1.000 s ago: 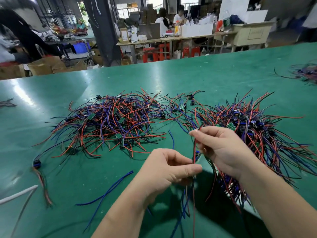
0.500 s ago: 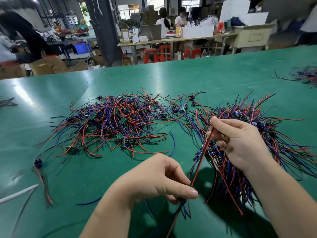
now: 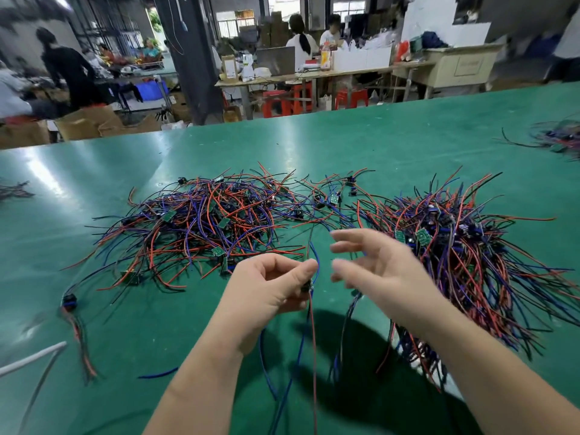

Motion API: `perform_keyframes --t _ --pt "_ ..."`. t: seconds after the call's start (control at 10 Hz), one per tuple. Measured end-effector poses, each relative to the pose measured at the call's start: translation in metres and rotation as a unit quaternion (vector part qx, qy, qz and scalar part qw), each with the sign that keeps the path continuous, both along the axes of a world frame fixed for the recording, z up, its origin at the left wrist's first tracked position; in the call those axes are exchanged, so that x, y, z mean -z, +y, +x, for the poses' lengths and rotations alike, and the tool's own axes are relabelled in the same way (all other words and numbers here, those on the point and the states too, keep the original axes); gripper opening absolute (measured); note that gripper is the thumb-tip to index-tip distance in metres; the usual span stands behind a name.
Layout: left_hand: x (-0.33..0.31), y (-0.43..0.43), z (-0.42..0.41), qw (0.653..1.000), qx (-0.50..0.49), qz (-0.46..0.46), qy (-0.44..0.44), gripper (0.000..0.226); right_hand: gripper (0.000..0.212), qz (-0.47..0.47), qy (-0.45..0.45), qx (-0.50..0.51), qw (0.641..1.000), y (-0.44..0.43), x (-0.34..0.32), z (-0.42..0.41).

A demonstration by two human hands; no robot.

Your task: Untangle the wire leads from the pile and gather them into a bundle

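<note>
A tangled pile of red, blue and black wire leads (image 3: 204, 227) with small green boards lies on the green table (image 3: 376, 146), left of centre. A second, more aligned heap of leads (image 3: 477, 246) spreads out on the right. My left hand (image 3: 270, 287) pinches a few wire leads (image 3: 312, 334) at their connector end; their red and blue tails hang down toward me. My right hand (image 3: 376, 271) hovers beside it, fingers spread and blurred, over the near edge of the right heap. Whether it holds any wire is unclear.
A small tied bunch of leads (image 3: 73, 312) lies at the near left, with a white strip (image 3: 28, 362) at the left edge. More wires (image 3: 558, 136) sit at the far right. People, benches and boxes stand beyond the table's far edge.
My left hand has risen toward the piles with the leads pinched. My right hand let go of the red wire, opened its fingers and moved left toward my left hand.
</note>
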State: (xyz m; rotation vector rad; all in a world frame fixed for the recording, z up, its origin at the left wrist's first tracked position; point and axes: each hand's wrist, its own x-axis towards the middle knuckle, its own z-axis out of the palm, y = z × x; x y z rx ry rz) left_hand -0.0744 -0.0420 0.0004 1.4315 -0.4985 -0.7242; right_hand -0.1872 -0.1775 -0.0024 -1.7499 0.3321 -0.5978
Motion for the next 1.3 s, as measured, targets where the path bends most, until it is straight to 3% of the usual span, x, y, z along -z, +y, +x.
perform_keyframes --t 0.1,0.2,0.4,0.5,0.6,0.7,0.8,0.9,1.1,1.2,1.3 --pt "0.006 -0.003 -0.004 1.000 0.013 0.007 -0.016 0.041 0.037 -0.092 0.016 -0.058 0.994 0.016 0.007 0.002" --pt "0.007 -0.005 -0.006 1.000 0.021 0.006 -0.006 0.040 0.027 -0.251 0.008 -0.002 0.968 0.017 0.012 0.004" --pt "0.000 -0.007 -0.007 1.000 0.004 0.008 0.025 0.052 0.027 -0.349 -0.060 0.163 0.921 0.000 0.003 0.002" --pt "0.002 -0.009 -0.005 0.999 -0.027 0.024 0.020 0.049 0.035 -0.395 0.078 0.222 0.888 -0.015 0.002 -0.003" --pt "0.006 -0.010 0.000 0.997 -0.058 0.042 0.010 0.045 0.043 -0.444 0.289 0.212 0.821 -0.017 0.006 -0.003" --pt "0.007 -0.010 0.003 0.997 -0.067 0.046 -0.003 0.044 0.033 -0.426 0.174 0.124 0.879 -0.009 0.007 -0.001" --pt "0.007 -0.010 0.003 0.997 -0.067 0.045 -0.017 0.043 0.025 -0.412 0.136 0.004 0.901 0.006 0.009 0.001" --pt "0.007 -0.010 0.004 0.996 -0.067 0.057 -0.029 0.043 0.031 -0.414 0.200 -0.012 0.888 0.008 0.016 0.000" --pt "0.006 -0.008 0.006 0.995 -0.070 0.057 -0.049 0.042 0.032 -0.430 0.256 0.096 0.861 -0.018 0.011 -0.004" --pt "0.006 -0.008 0.008 0.994 -0.079 0.052 -0.056 0.043 0.024 -0.407 0.196 0.128 0.883 -0.023 0.007 -0.005" --pt "0.002 -0.006 0.006 0.993 -0.092 0.043 -0.059 0.044 0.016 -0.346 0.090 0.100 0.929 -0.014 0.005 -0.003"
